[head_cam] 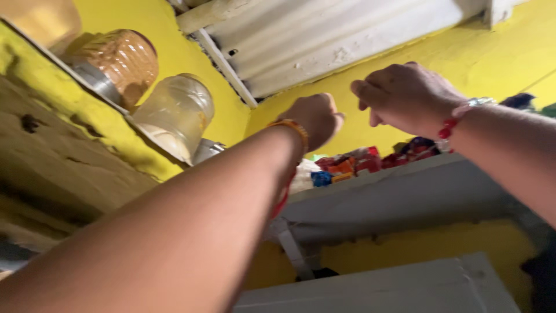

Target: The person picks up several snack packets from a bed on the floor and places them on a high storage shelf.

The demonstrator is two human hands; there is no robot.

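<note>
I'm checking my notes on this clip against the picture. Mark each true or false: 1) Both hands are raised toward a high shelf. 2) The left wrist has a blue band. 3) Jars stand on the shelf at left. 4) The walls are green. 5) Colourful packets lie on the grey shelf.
1) True: the left hand and right hand are raised near the grey shelf.
2) False: the band is orange.
3) True: jars stand there.
4) False: the wall is yellow.
5) True: packets lie there.
</note>
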